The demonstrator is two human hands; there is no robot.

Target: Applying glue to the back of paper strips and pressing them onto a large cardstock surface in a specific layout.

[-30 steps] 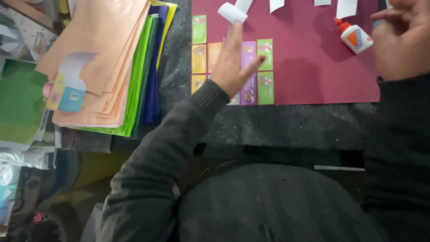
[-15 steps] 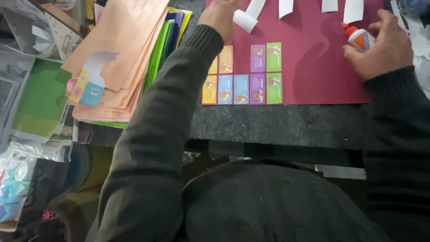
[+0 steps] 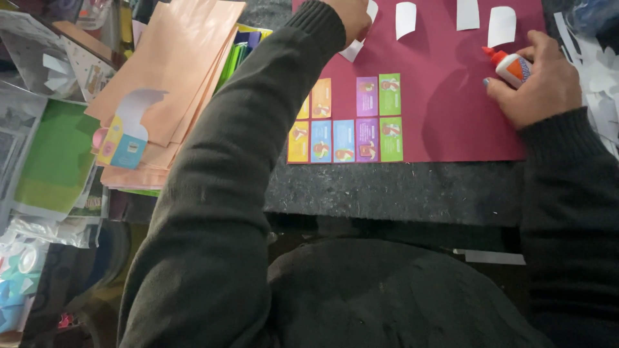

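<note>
A maroon paper sheet [image 3: 451, 109] lies on the dark tabletop [image 3: 400, 187]. Several small coloured picture cards [image 3: 367, 119] sit in rows near its lower left corner. My left hand [image 3: 351, 16] reaches to the sheet's top edge and closes on a curled white paper piece [image 3: 352, 51]. My right hand [image 3: 538, 84] rests on the sheet at the right, wrapped around a small white glue bottle [image 3: 512, 66] with an orange cap. Three more white paper pieces [image 3: 405, 18] lie along the top of the sheet.
A stack of coloured paper sheets [image 3: 180, 71], peach on top, lies left of the maroon sheet with a cut-out piece [image 3: 126, 138] on it. Green paper [image 3: 58, 154] and plastic-wrapped supplies fill the far left. White paper scraps [image 3: 603, 84] lie at the right edge.
My left hand moved from over the cards up to the curled white piece and took hold of it. My right hand came down and grasped the glue bottle.
</note>
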